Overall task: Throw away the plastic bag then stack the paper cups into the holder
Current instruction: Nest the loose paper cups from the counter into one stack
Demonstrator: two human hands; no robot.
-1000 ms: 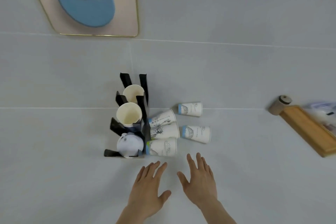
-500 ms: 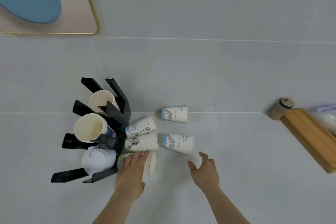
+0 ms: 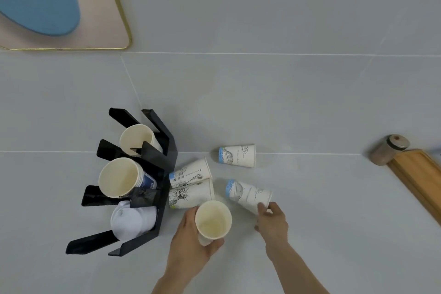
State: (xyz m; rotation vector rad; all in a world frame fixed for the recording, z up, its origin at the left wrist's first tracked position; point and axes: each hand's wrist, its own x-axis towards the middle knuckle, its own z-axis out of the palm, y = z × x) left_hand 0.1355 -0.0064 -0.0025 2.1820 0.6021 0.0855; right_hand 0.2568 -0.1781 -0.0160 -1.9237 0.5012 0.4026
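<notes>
A black cup holder point(image 3: 167, 150) stands at the left with cups in two slots point(image 3: 119, 178) and white lids point(image 3: 130, 222) in the nearest slot. My left hand point(image 3: 191, 243) grips a paper cup point(image 3: 213, 221) upright, mouth up, just right of the holder. My right hand point(image 3: 273, 221) pinches the rim of a cup lying on its side point(image 3: 248, 194). Two more printed cups point(image 3: 189, 184) lie against the holder, and another point(image 3: 237, 155) lies further back.
A wooden tray point(image 3: 420, 181) and a small brown jar point(image 3: 389, 151) sit at the right edge. A pink gold-rimmed tray point(image 3: 100, 31) with a blue dish fills the far left corner. The surface is light grey.
My left hand has lifted the nearest lying cup and turned it upright. My right hand moved forward and took hold of the rim of the cup lying to the right.
</notes>
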